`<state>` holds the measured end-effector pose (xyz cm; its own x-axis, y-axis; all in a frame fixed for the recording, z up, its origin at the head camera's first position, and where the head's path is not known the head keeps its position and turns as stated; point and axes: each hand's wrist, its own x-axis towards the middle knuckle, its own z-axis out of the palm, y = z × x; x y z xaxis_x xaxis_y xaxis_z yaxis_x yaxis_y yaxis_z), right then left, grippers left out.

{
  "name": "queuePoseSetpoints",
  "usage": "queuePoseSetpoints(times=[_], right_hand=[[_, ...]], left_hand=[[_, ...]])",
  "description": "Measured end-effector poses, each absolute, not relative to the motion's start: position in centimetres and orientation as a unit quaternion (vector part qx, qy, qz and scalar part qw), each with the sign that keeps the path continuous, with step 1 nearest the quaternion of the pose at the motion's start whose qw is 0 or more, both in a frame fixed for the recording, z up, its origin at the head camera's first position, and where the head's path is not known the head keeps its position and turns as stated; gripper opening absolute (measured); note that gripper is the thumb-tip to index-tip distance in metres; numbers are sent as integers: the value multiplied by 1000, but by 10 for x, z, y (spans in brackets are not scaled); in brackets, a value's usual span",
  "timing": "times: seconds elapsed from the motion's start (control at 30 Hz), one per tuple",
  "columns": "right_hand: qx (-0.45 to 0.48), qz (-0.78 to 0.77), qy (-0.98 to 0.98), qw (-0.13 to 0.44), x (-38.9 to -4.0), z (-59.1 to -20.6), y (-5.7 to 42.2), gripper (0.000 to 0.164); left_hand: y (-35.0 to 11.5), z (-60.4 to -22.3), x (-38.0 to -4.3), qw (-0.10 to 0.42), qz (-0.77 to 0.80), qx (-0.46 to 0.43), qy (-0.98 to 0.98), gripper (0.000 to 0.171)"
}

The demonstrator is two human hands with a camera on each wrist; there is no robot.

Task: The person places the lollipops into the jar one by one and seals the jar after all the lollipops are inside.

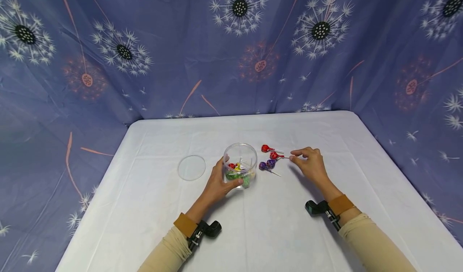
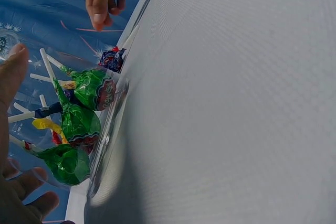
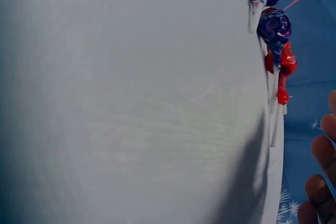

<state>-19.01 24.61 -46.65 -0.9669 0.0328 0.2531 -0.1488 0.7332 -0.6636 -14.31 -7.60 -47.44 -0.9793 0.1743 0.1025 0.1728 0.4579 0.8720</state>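
My left hand (image 1: 217, 185) grips a clear plastic jar (image 1: 240, 146), thumb on the near side and fingers round the left. Inside are green lollipops (image 2: 81, 121), with yellow and red wrappers among them. Just right of the jar, two red lollipops (image 1: 273, 155) and two purple lollipops (image 1: 271, 163) lie on the table. My right hand (image 1: 312, 165) hovers at the stick end of the nearer red one, thumb and index finger a little apart. Both wrist views show a gap between that hand's fingers (image 3: 324, 150) and the lollipops below.
A round clear lid (image 1: 191, 168) lies flat left of the jar. The table (image 1: 260, 223) has a white cloth, and a blue dandelion-patterned curtain (image 1: 181, 55) hangs behind it and along its sides.
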Motion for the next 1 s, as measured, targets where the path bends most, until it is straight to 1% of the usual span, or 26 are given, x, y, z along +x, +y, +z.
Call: queuePoseSetpoints(times=[0.23,0.47,0.6,1.0], right_hand=[[30,349,-930,111,-200,-473,249,24],[25,331,-941,70,-210,-479,250,26],[26,325,-944,59,-212,-484,253,25],[63,318,-940,103,-212,-498,255,21]], left_hand=[[-76,-476,-143,3,513,101,852,94],[-76,-478,-144,-2,518,107,849,94],[-77,-478,-144,-2,515,106,851,94],[-76,-478,-144,-9,513,114,851,94]])
